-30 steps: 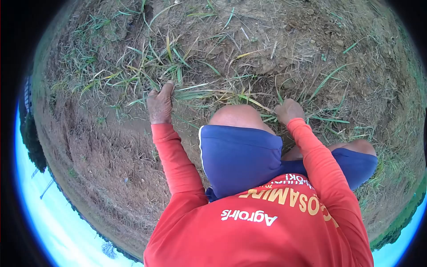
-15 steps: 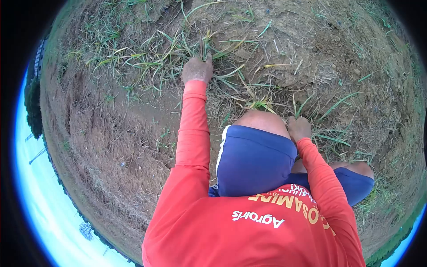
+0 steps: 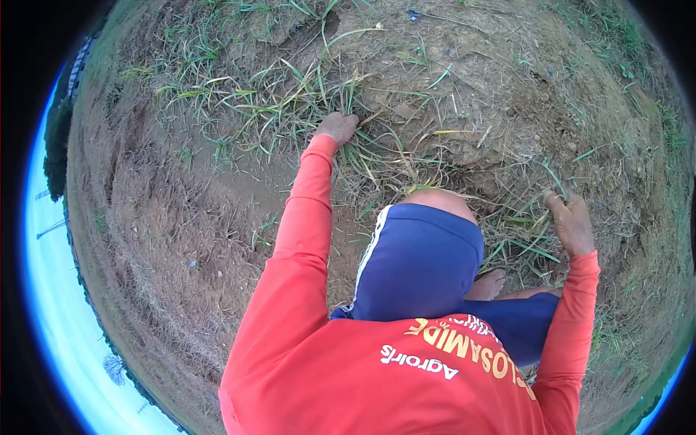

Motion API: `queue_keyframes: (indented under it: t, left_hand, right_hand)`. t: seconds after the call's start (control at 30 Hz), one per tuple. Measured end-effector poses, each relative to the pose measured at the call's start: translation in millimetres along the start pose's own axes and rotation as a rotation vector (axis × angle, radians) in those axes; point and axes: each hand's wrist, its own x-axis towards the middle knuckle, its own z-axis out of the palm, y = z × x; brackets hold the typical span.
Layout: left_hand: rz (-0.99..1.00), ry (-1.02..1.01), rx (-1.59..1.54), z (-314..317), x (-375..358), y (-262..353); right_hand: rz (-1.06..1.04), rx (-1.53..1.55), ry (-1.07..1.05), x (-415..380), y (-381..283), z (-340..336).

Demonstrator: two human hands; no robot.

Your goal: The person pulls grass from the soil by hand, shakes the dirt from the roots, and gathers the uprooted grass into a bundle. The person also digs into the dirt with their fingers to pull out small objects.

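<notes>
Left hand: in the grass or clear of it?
In: the left hand sits among the grass, which shows just beyond and beside it.

red shirt (image 3: pixel 290 384) with long sleeves (image 3: pixel 310 203), wrinkled near the elbow, letters (image 3: pixel 418 361) printed in white and yellow on its front, blue shorts (image 3: pixel 424 261) with white striping (image 3: pixel 371 250) along the side, one bare foot (image 3: pixel 487 285)

I count one left hand (image 3: pixel 338 127) at upper centre and one right hand (image 3: pixel 570 221) at right, both mine, plus two sleeves (image 3: pixel 308 206), one shirt (image 3: pixel 362 388), one bare knee (image 3: pixel 438 201), one foot (image 3: pixel 487 285) and one leafless tree (image 3: pixel 114 368) at lower left.
</notes>
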Motion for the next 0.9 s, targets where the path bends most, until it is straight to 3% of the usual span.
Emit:
queue_keyframes:
  t: [0.1,0.13,0.27,0.37,0.53,0.63,0.77,0.9]
  left_hand:
    - [0.01,0.025,-0.188,27.8,12.7,-35.9]
    - [0.156,0.084,-0.067,54.1,34.8,-65.1]
    - [-0.054,0.237,-0.212,63.4,6.1,-42.6]
    - [0.045,0.277,-0.202,76.0,7.1,-54.5]
    - [-0.041,0.279,-0.299,42.6,-31.9,-17.7]
    - [-0.015,0.27,-0.234,43.5,-28.3,-27.6]
    - [-0.119,0.152,-0.298,13.5,-61.8,-10.7]
    - [-0.007,0.275,-0.424,-9.7,-90.7,-7.2]
  right_hand:
    - [-0.023,-0.031,-0.036,4.0,11.4,-15.2]
    - [-0.022,-0.039,-0.052,7.1,16.1,-18.4]
    - [-0.05,-0.218,-0.128,13.8,12.1,-36.0]
    - [-0.039,-0.234,-0.156,13.3,5.9,-44.8]
    - [-0.038,-0.173,-0.116,15.7,26.3,-51.3]
    - [-0.015,-0.081,-0.077,15.3,34.1,-45.0]
    - [0.008,-0.02,-0.093,26.3,50.8,-42.0]
    - [-0.015,-0.092,-0.133,38.8,59.0,-44.6]
